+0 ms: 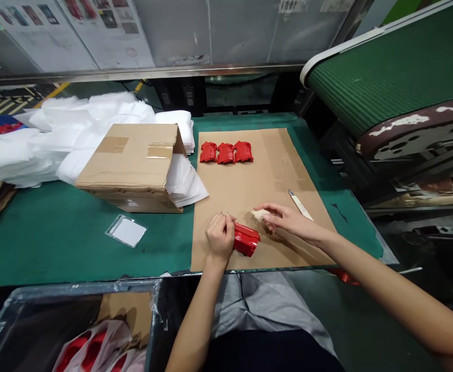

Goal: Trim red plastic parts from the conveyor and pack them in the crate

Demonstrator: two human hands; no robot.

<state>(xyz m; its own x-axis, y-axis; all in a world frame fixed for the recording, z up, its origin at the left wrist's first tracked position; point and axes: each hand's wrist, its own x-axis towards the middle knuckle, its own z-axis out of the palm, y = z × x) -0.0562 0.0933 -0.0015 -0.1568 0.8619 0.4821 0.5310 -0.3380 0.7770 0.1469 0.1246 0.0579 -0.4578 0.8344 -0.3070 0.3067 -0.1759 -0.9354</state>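
My left hand (220,236) is closed around one end of a glossy red plastic part (246,239), held low over the front of a cardboard sheet (226,194). Just to the right, my right hand (283,219) pinches a crumpled cream-coloured cloth (260,214), a little apart from the red part. Behind my right hand lies a craft knife (300,204) with a pale handle. Three more red plastic parts (225,153) sit in a row toward the back of the sheet. My left fingers hide the near end of the held part.
An open cardboard box (125,160) with white foam sheets (185,181) poking out stands on the green table (67,232). White foam bags (94,116) pile behind it. A clear card sleeve (126,231) lies in front. A green conveyor belt (397,67) rises at right; a lined bin (56,310) is lower left.
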